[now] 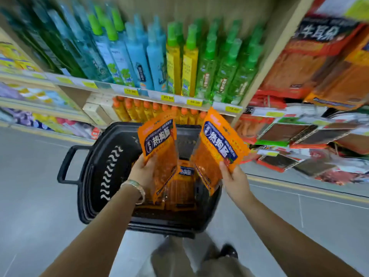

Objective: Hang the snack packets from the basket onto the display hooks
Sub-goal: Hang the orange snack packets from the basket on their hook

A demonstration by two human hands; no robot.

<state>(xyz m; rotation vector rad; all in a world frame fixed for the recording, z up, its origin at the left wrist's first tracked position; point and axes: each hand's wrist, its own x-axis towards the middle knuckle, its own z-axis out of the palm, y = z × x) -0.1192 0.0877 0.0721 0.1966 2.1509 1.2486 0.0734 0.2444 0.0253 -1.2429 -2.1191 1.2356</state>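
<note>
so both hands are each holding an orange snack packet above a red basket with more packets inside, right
Not quite: the head view shows the basket is black, not red. The left hand holds the left packet and the right hand the right packet, both orange, above it, with more packets inside.

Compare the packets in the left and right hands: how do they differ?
The left packet stands nearly upright, its label rising rightward; the right packet is turned, its label sloping down rightward. The left hand grips its packet's left edge, the right hand the right edge. Both are orange, blue-labelled.
</note>
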